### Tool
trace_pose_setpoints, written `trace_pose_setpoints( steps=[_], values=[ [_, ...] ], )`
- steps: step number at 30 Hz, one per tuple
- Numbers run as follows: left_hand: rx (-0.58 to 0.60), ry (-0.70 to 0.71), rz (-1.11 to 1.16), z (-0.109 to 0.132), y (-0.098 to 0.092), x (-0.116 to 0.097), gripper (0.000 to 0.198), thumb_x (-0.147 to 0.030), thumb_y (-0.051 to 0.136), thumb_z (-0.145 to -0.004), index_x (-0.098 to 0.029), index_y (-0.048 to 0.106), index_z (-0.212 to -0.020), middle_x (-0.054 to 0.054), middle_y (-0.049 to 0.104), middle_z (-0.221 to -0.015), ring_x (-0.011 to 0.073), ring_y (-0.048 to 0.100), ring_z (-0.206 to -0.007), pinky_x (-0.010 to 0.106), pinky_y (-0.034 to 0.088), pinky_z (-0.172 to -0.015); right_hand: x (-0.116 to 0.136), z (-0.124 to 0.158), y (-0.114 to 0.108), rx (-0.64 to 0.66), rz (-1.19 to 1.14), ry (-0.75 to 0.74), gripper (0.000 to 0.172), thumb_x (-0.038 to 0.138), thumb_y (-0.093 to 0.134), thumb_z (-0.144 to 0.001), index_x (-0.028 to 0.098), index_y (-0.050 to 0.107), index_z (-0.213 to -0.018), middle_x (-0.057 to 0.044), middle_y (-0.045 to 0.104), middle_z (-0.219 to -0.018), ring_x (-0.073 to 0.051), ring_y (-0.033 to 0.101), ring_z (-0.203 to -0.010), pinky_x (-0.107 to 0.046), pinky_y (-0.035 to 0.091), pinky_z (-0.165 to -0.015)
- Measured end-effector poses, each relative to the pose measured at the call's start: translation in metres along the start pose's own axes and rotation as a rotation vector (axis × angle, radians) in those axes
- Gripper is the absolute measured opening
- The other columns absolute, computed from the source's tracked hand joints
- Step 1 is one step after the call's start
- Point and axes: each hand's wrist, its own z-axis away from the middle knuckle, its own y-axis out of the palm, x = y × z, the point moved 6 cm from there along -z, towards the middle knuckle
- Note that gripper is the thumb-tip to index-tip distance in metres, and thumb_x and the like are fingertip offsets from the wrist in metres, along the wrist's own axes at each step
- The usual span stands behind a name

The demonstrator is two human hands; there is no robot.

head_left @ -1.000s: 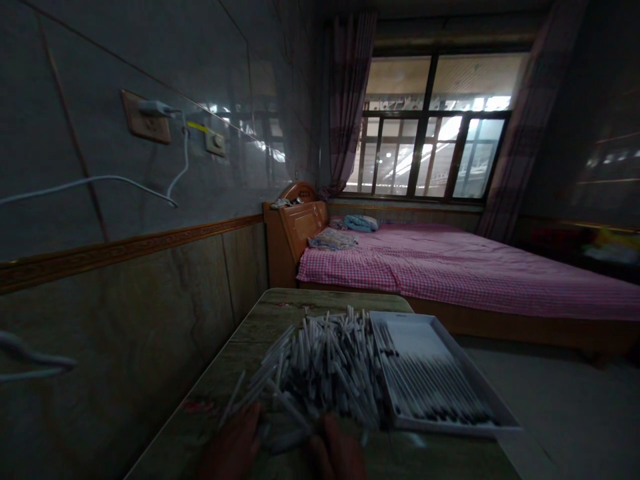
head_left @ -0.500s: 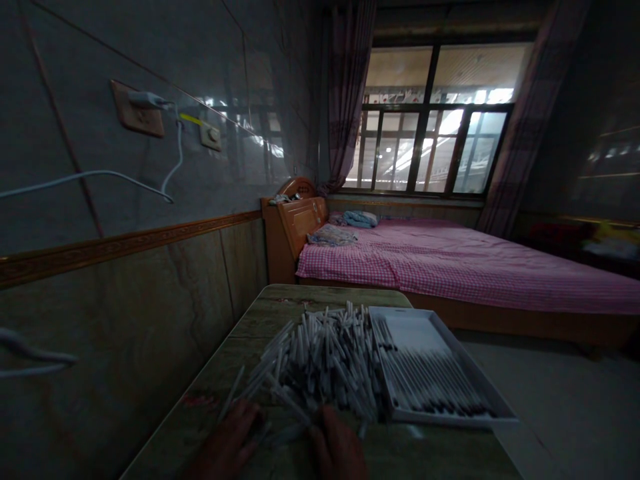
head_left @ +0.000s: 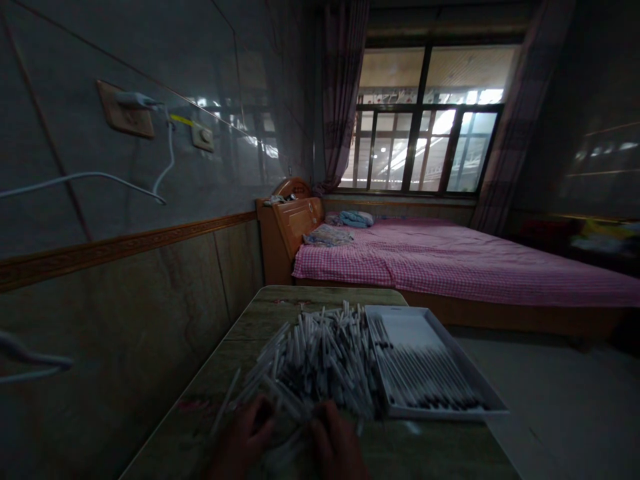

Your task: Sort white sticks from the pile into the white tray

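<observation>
A heap of thin whitish sticks or tubes [head_left: 327, 357] lies on the small table [head_left: 425, 453]. Right beside the heap is a white open tray [head_left: 413, 327], where similar sticks with dark tips [head_left: 430, 377] lie side by side in a slanted row. My left hand [head_left: 245, 433] is at the near left edge of the heap, fingers curled, next to loose clear tubes. Close to its right, my right hand [head_left: 333, 437] touches the near edge of the heap with bent fingers. Dim light and blur hide what either hand's fingertips hold.
Behind the table stands a bed with a pink checked sheet [head_left: 425, 260] and a wooden headboard [head_left: 285, 230]. A tiled wall with a socket [head_left: 125, 120] and a white cable [head_left: 90, 175] runs along the left. A window [head_left: 425, 133] is at the back.
My left hand has moved a little to the right, closer to my right hand, with its fingers more curled. The view has shifted slightly.
</observation>
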Motion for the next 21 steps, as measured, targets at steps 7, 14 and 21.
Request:
trace_pose_setpoints(
  steps=[7, 14, 21],
  values=[
    [0.110, -0.041, 0.175, -0.015, 0.033, -0.034, 0.012, -0.036, 0.064, -0.068, -0.024, 0.067, -0.067, 0.003, 0.075, -0.069, 0.0269, 0.071, -0.072, 0.035, 0.051, -0.070, -0.001, -0.005, -0.006, -0.103, -0.056, 0.032, 0.053, 0.073, 0.042, -0.095, 0.026, 0.067, -0.092, -0.002, 0.074, -0.082, -0.021, 0.070, -0.077, -0.028, 0.052, -0.072],
    [0.049, -0.372, 0.832, -0.019, 0.050, -0.016, 0.040, -0.043, 0.089, -0.047, -0.024, 0.071, -0.078, 0.002, 0.078, -0.076, 0.0253, 0.074, -0.074, 0.035, 0.057, -0.070, -0.006, -0.006, -0.009, -0.201, -0.040, 0.030, 0.056, 0.074, 0.041, -0.094, 0.026, 0.069, -0.089, -0.002, 0.074, -0.080, -0.020, 0.069, -0.073, -0.028, 0.052, -0.070],
    [-0.088, -0.473, 1.007, -0.013, 0.033, 0.006, 0.056, -0.051, 0.095, -0.040, -0.019, 0.075, -0.082, 0.004, 0.079, -0.081, 0.0226, 0.074, -0.078, 0.032, 0.058, -0.074, -0.003, -0.009, -0.019, -0.182, -0.063, -0.071, 0.051, 0.063, 0.038, -0.100, 0.026, 0.073, -0.103, -0.005, 0.078, -0.097, -0.021, 0.073, -0.091, -0.029, 0.055, -0.082]
  ],
)
